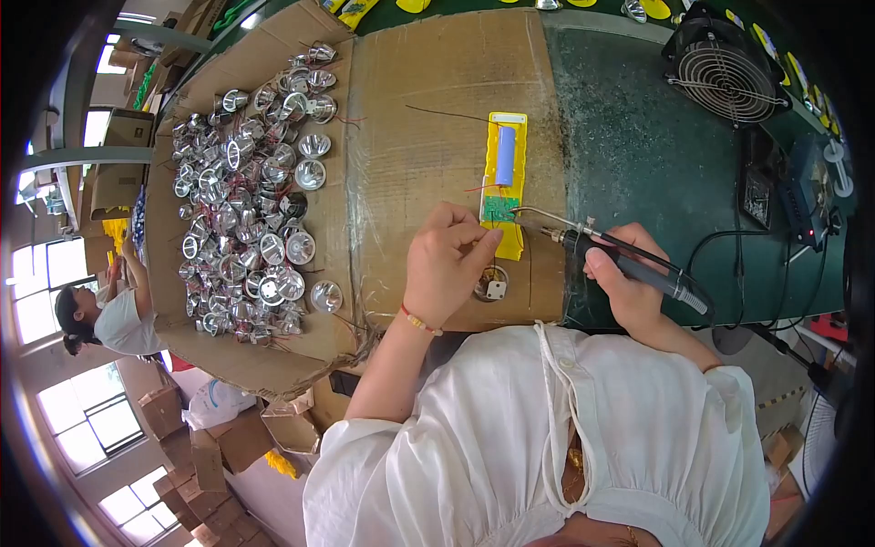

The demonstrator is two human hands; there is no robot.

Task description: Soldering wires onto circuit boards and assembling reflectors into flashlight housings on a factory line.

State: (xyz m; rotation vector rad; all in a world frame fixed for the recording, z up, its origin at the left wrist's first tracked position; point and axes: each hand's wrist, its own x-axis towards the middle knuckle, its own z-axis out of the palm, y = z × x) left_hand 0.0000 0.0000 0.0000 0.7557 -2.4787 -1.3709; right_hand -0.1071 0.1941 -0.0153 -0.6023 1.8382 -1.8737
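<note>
OK so you've got one yellow casing (512, 239) lying lengthwise on the cardboard sheet (428, 100), pretty much right in front of you. In it I count one purple-blue battery cell (505, 157) up at the far half, and one green circuit board (499, 210) below that. One thin black wire (447, 113) sticks out to the left from the casing's far end, and one short red wire (481, 190) shows near the cell's lower end.

Your right hand (629, 283) has its fingers wrapped round one soldering iron (638, 267), thumb on the handle. One slim curved metal tube (549, 216) runs along with it, its end at the board's right edge.

Your left hand (447, 260) is just beside the board, thumb and index bent in toward each other. Can't tell if the tips meet or pinch a thin wire. One beaded bracelet (419, 322) on that wrist, and one silver reflector (490, 287) sits just beside that hand, partly hidden.

Over on your left there's one big cardboard box (246, 369) with dozens of silver reflectors (241, 214), way too piled up to count. One black fan (720, 77) stands at the far right, and one other person (109, 314) is way off left.
</note>
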